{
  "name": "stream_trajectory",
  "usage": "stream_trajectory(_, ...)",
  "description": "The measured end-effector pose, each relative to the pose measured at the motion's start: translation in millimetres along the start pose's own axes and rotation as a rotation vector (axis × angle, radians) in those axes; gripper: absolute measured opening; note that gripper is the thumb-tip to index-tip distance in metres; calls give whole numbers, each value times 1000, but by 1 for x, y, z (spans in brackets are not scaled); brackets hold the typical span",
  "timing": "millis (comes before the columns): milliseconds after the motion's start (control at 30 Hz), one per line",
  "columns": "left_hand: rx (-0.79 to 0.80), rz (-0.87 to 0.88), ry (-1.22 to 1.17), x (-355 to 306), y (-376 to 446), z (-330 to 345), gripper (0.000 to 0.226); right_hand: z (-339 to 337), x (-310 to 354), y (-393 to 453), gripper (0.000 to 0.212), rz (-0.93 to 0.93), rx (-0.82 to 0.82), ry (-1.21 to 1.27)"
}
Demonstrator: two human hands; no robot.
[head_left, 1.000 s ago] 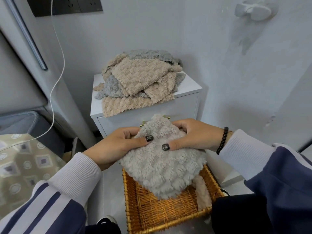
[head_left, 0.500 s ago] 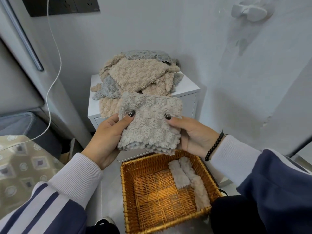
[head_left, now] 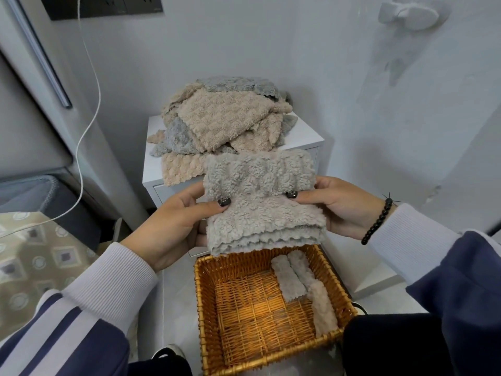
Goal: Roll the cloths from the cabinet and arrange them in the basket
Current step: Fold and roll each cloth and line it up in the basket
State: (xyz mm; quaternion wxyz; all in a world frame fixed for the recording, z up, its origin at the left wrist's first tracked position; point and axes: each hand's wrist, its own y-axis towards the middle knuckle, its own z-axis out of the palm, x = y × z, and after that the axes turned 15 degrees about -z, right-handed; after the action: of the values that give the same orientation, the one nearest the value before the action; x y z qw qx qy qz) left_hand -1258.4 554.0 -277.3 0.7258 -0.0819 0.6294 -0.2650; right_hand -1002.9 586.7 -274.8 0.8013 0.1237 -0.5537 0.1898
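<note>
A folded grey fluffy cloth (head_left: 260,202) hangs in the air above the wicker basket (head_left: 206,308), its top edge rolled over into a thick tube. My left hand (head_left: 176,223) grips its left side, thumb on the front. My right hand (head_left: 341,204) grips the right side the same way. Two rolled grey cloths (head_left: 292,275) and a rolled beige cloth (head_left: 322,308) lie along the basket's right wall. A heap of beige and grey cloths (head_left: 222,123) sits on the white cabinet (head_left: 306,137) behind.
The cabinet stands in a corner of white walls, with a white hook (head_left: 409,12) high on the right wall. A white cable (head_left: 89,85) hangs down at the left, above a patterned cushion (head_left: 35,256). My shoe (head_left: 168,354) is on the floor left of the basket.
I have lifted the grey cloth off the basket, folded it, and rolled its top edge down toward me. The rolled cloths in the basket came into sight.
</note>
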Motion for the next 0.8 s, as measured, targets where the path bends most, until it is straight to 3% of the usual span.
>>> stream_trajectory(100,59,13,-27,0,-1,2,53,-4,0,-3,47,12,21,63)
stream_trajectory(267,219,78,-115,-2,-2,6,72,-15,-1,-6,76,-11,108,224)
stream_trajectory(400,252,70,-118,-1,2,8,70,-22,1,-7,87,-35,114,283)
stream_trajectory(533,267,47,-100,-2,6,9,65,-26,1,-10,70,10,129,309)
stream_trajectory(600,298,34,-84,-4,5,12,49,-30,0,-13,51,48,112,279)
stream_trajectory(700,237,2,-11,-3,7,21,23,-32,-2,-18,33,49,23,64)
stream_trajectory(800,66,-53,188,7,23,26,24,-30,-10,-23,20,58,-23,-239)
